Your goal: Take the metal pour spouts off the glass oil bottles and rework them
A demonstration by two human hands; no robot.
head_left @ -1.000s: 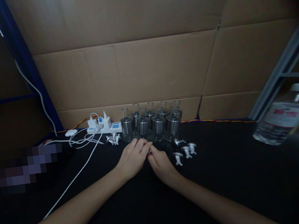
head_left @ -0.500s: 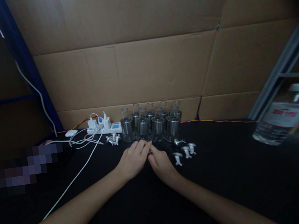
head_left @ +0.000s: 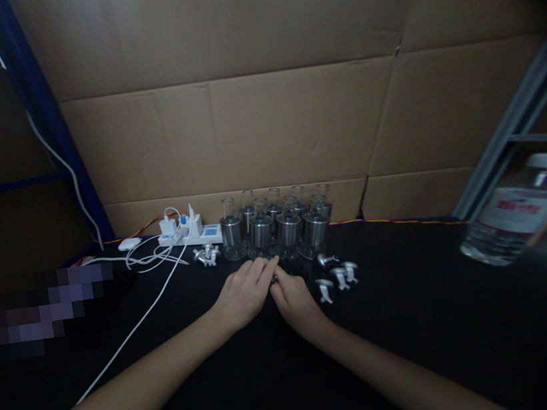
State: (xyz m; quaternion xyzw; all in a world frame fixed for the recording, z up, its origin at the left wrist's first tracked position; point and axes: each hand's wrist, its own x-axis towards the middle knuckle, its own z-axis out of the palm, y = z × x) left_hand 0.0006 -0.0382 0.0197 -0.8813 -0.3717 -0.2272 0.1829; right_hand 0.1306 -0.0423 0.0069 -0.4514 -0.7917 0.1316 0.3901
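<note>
Both hands meet low over the black tabletop (head_left: pixel 420 320), fingertips together. Left hand (head_left: pixel 243 294) lies palm down, fingers stretched toward the right hand (head_left: pixel 292 298), which is curled with its fingertips pinched at the same spot. A small metal part (head_left: pixel 275 277) sits right where the two sets of fingertips meet; too small and dark to tell which hand actually grips it, so grasp state of either is unclear. Just past the fingertips stands a cluster of metal canisters (head_left: pixel 276 228) with clear glass tops, upright, packed in two rows against the cardboard wall (head_left: pixel 243 128). Just right of the right hand, a handful of loose silver fittings (head_left: pixel 336 276) lie on the tabletop, close together, not touching the hand. Another small pile of silver fittings (head_left: pixel 207 255) lies just beyond the left hand, left of the canisters. Further left of that, a white power strip (head_left: pixel 191 232) with plugs in it, and a white cable (head_left: pixel 133 328) running from it along the outside of the left forearm toward the near edge. Well off to the right of the right arm, a clear plastic bottle (head_left: pixel 512 220) with a white cap and red label, blurred. Blue frame post (head_left: pixel 40 115) far left.
</note>
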